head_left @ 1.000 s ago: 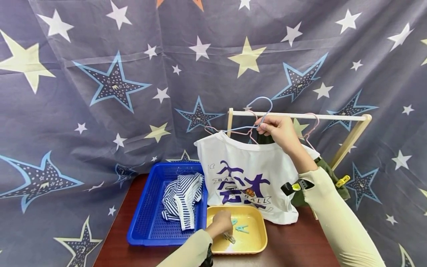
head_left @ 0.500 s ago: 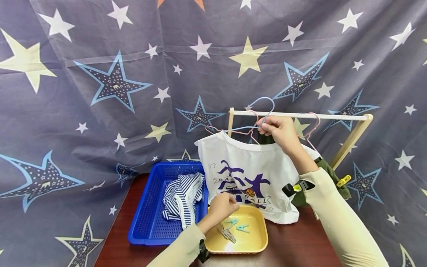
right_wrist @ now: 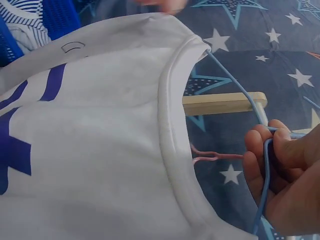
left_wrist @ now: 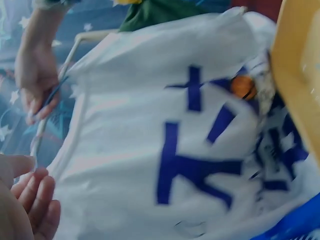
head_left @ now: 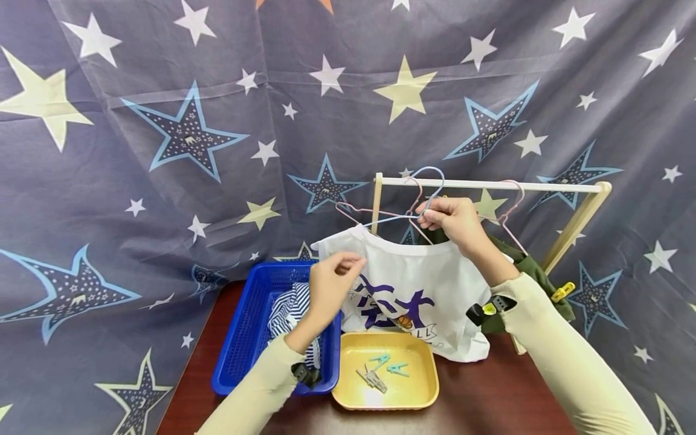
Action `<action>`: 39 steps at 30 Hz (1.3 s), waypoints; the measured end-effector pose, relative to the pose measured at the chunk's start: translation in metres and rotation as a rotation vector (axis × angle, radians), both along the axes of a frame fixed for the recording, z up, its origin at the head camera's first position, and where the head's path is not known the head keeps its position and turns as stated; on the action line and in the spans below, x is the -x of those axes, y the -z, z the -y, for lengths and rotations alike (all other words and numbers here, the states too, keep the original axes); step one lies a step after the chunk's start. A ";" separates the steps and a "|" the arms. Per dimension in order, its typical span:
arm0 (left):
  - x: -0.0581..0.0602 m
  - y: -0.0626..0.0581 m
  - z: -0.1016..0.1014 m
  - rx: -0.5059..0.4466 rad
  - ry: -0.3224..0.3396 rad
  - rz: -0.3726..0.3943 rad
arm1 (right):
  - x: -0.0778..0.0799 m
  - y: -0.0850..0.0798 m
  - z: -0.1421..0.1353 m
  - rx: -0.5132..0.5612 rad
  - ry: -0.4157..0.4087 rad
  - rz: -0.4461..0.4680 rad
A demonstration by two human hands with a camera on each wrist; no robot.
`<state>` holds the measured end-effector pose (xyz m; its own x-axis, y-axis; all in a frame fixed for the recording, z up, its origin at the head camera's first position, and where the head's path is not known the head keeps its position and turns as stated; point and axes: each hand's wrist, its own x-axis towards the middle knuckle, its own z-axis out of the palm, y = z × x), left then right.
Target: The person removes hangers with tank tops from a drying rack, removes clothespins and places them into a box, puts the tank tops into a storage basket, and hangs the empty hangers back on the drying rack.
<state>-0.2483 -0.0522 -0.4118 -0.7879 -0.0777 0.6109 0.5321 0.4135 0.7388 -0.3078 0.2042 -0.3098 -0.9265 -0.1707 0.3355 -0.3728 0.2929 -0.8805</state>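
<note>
Rising from the lower-centre yellow tray (head_left: 415,386), the left hand (head_left: 331,285) now fronts the white shirt (head_left: 435,269), fingers curled, contents unclear; the right hand (head_left: 458,228) still pinches the blue hanger (right_wrist: 267,167).

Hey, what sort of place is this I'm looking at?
Probably an indoor laundry-hanging spot, perhaps a staged one. You can see a clothes rack, a blue basket with a striped garment in it, and a yellow tray holding clothes pegs.
</note>
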 end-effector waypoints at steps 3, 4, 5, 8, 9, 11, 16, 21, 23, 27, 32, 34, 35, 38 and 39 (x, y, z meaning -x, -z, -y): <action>0.008 -0.013 0.010 -0.036 -0.037 -0.065 | 0.001 0.005 0.000 -0.005 -0.024 0.031; 0.011 -0.016 0.013 -0.042 -0.053 -0.068 | 0.001 0.006 0.000 -0.006 -0.035 0.041; 0.014 -0.018 0.016 -0.044 -0.064 -0.066 | 0.000 0.007 0.001 -0.007 -0.046 0.051; 0.021 -0.020 0.025 -0.042 -0.079 -0.035 | -0.001 0.010 0.001 -0.010 -0.075 0.068; 0.023 -0.020 0.027 -0.041 -0.071 -0.014 | -0.001 0.012 0.001 -0.012 -0.083 0.071; 0.027 -0.018 0.033 -0.025 -0.049 0.040 | -0.001 0.014 0.002 -0.020 -0.098 0.077; 0.036 -0.017 0.044 -0.034 0.096 0.260 | 0.001 0.019 0.004 -0.044 -0.121 0.106; 0.044 -0.016 0.053 -0.065 0.238 0.480 | 0.003 0.021 0.005 -0.086 -0.138 0.147; 0.047 -0.016 0.056 -0.049 0.266 0.523 | 0.004 0.021 0.006 -0.114 -0.148 0.159; 0.049 -0.017 0.059 -0.025 0.314 0.571 | 0.007 0.022 0.007 -0.158 -0.170 0.170; 0.050 -0.014 0.057 -0.010 0.328 0.562 | 0.010 0.023 0.010 -0.174 -0.169 0.169; 0.051 -0.012 0.055 -0.018 0.315 0.545 | 0.011 0.024 0.010 -0.177 -0.165 0.174; 0.051 -0.011 0.054 -0.024 0.307 0.536 | 0.011 0.024 0.010 -0.178 -0.162 0.177; 0.050 -0.010 0.052 -0.033 0.275 0.523 | 0.011 0.024 0.010 -0.193 -0.159 0.184; 0.049 -0.010 0.052 -0.032 0.263 0.521 | 0.011 0.023 0.010 -0.200 -0.157 0.186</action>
